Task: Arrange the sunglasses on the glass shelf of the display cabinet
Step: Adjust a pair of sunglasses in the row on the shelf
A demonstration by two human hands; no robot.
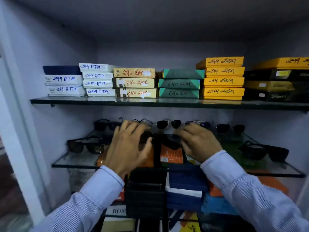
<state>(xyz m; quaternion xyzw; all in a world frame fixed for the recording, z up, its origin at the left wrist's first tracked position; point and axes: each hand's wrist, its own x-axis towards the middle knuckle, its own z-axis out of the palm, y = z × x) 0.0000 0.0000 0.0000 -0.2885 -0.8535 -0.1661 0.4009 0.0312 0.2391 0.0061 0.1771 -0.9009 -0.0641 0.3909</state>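
Observation:
Both my hands reach into the cabinet over the lower glass shelf [75, 162]. Between them sits a dark pair of sunglasses [164, 139], blurred. My left hand [128, 148] grips its left end with thumb and fingers. My right hand [199, 141] holds its right end, fingers curled. Several more dark sunglasses stand on this shelf: one pair at the front left [85, 145], one at the front right [264, 150], and a row along the back [168, 123]. My hands hide part of that back row.
An upper glass shelf [167, 102] carries stacks of labelled boxes: white [97, 79], beige [135, 82], green [179, 84], yellow [223, 77]. Orange boxes [171, 155] show under the lower shelf, with black and blue boxes [184, 186] stacked below. The cabinet's white frame [21, 131] stands at the left.

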